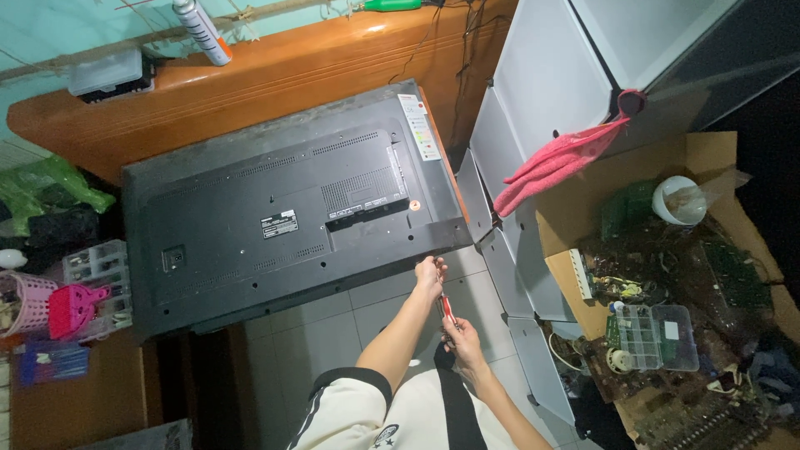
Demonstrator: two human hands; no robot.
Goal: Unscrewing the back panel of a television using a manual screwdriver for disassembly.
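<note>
**Inspector:** Hands first. State and position?

**Assistant:** The left hand (pixel 430 272) is pinched closed at the lower edge of the flat television (pixel 292 208), which lies back-panel up on the orange wooden table (pixel 250 75). What it pinches is too small to tell. The right hand (pixel 462 337), just below it, grips a red-handled screwdriver (pixel 447 310), tip pointing up towards the left hand.

**Inspector:** Handling?

**Assistant:** In my judgement the set is broad, fairly heavy and fragile on its screen side; take hold at opposite edges of the stiff frame, never the vented middle.

**Inspector:** Obstructions?

**Assistant:** To the right of both hands, white cabinet panels (pixel 533 108) with a hanging pink cloth (pixel 558 162); beyond, a cardboard box (pixel 708 275) of circuit boards and a clear parts organiser (pixel 654 337). Well to the left, a pink basket (pixel 25 304).
</note>
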